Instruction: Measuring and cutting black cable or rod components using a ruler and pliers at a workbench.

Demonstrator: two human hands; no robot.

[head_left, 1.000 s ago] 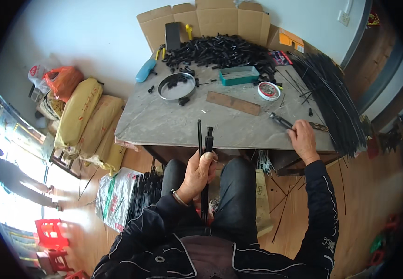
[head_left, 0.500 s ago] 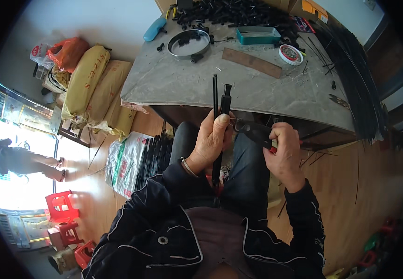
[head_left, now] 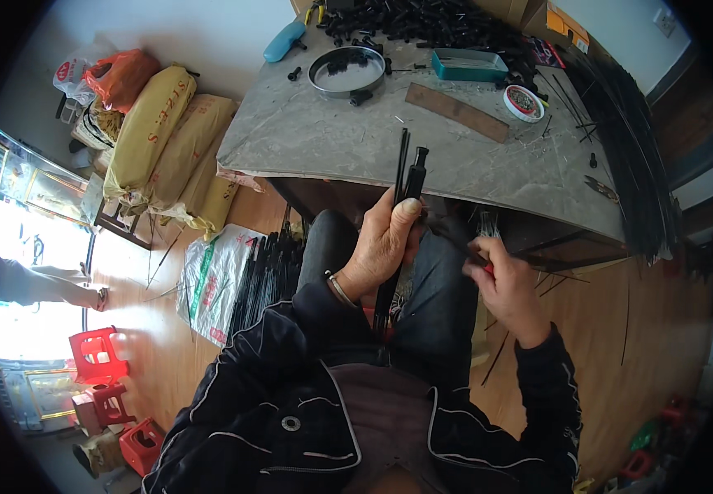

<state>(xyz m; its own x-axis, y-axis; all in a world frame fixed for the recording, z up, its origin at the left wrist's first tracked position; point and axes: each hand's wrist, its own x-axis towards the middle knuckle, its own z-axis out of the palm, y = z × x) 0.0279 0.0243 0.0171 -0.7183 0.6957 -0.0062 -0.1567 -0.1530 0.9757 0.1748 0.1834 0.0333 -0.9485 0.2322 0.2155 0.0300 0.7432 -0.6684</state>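
My left hand (head_left: 379, 243) is closed around thin black rods (head_left: 402, 156) and a thicker black plastic piece with a flared tip (head_left: 416, 174). They stand nearly upright above my lap, and their dark lower ends (head_left: 384, 303) show below the hand. In my closed right hand (head_left: 509, 288) is a dark tool with a red grip (head_left: 453, 237); it is smeared by motion and its kind is unclear. Its front end points left, close to the left hand's fingers. Whether it touches the held pieces is hidden.
Ahead stands a grey-topped table (head_left: 307, 148) with a pile of black parts (head_left: 447, 29), a round metal tray (head_left: 319, 81), a teal box (head_left: 468, 76), a flat wooden strip (head_left: 455, 114) and a small round tub (head_left: 523, 104). Black rods (head_left: 270, 276) lie left of my legs beside stacked sacks (head_left: 151, 132).
The dark tool has swung and blurred, with my right hand a little lower. My left hand and its pieces shift slightly right in the picture. At far left, a person has moved toward the edge.
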